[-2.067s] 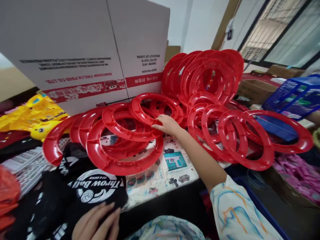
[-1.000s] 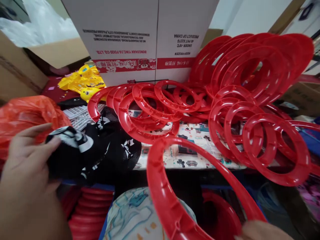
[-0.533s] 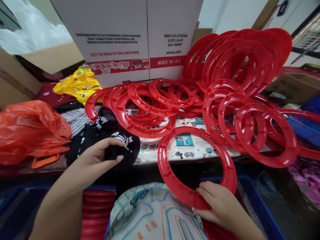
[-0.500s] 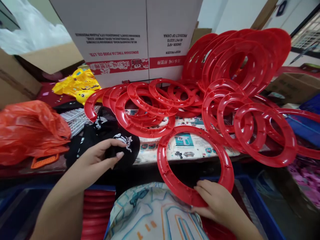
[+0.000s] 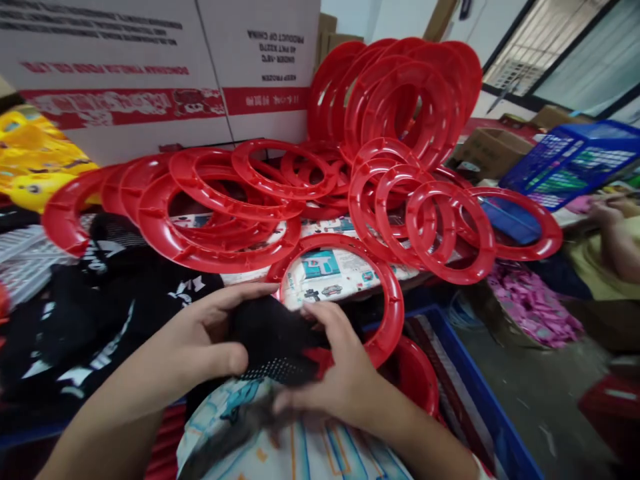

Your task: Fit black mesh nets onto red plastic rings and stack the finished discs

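Observation:
In front of my lap, a piece of black fabric point(image 5: 275, 333) with white dots on its lower part is stretched between both hands. My left hand point(image 5: 200, 340) grips its left side, thumb toward me. On its right side, my right hand point(image 5: 345, 373) has fingers and thumb closed, the thumb blurred. Right behind the fabric stands a red plastic ring point(image 5: 393, 300), its lower part hidden by the fabric and my right hand. More black fabric pieces point(image 5: 120, 313) with white prints lie in a heap left of my left forearm.
Several red rings point(image 5: 450, 233) lie overlapped on the table, with more stacked upright point(image 5: 410, 100) against a large white carton point(image 5: 270, 73). A blue crate point(image 5: 465, 380) sits below right. Yellow packaging point(image 5: 40, 160) lies at left. Another person's arm point(image 5: 620, 233) shows at far right.
My left hand has picked up black fabric and brought it right, to the ring. My right hand has moved from the ring's lower rim onto the fabric. The view has turned right.

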Action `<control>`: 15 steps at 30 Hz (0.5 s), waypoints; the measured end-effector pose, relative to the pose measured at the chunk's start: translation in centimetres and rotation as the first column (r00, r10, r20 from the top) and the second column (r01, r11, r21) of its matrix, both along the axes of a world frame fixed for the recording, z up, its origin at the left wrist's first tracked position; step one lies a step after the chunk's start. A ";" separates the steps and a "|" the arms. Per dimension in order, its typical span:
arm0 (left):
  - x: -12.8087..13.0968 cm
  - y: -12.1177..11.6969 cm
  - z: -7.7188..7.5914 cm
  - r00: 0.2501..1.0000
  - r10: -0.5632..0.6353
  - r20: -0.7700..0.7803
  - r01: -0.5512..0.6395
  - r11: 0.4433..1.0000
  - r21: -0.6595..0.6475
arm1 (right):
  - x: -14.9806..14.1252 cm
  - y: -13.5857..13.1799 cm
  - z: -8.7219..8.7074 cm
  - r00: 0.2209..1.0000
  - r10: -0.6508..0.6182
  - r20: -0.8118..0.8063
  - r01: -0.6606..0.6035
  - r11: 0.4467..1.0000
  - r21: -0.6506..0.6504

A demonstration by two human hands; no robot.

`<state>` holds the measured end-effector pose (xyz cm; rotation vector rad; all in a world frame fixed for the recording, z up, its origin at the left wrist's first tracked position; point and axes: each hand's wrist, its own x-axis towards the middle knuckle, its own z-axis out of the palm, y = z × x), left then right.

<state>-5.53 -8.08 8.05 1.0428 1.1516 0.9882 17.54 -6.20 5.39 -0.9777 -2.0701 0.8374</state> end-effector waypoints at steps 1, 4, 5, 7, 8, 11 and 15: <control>0.6 0.4 0.1 0.996 -0.047 0.079 0.049 0.999 -0.023 | -0.7 0.1 0.2 0.997 -0.021 -0.074 0.016 0.998 -0.068; 1.7 1.5 0.3 0.998 -0.048 0.032 0.049 0.999 -0.014 | -1.3 1.1 0.4 0.975 -0.057 -0.215 -0.006 0.958 -0.286; 1.8 1.7 0.3 0.999 -0.036 -0.014 0.036 0.999 -0.011 | -1.0 1.4 0.4 0.966 -0.069 -0.249 -0.030 0.928 -0.371; 1.6 2.0 0.4 0.995 -0.026 -0.092 0.024 0.999 -0.022 | -0.2 2.1 0.5 0.942 -0.103 -0.320 -0.086 0.847 -0.524; 1.5 2.2 0.3 0.993 -0.031 -0.115 0.028 0.999 -0.035 | 0.3 2.3 0.7 0.931 -0.113 -0.346 -0.116 0.809 -0.576; 1.4 2.5 -0.2 0.987 -0.042 -0.152 0.035 0.998 -0.049 | 1.3 2.7 1.1 0.941 -0.056 -0.334 -0.160 0.796 -0.584; 1.9 3.3 -1.3 0.883 0.212 -0.418 -0.134 0.969 0.209 | 1.8 1.9 1.0 0.981 0.030 -0.191 -0.083 0.958 -0.274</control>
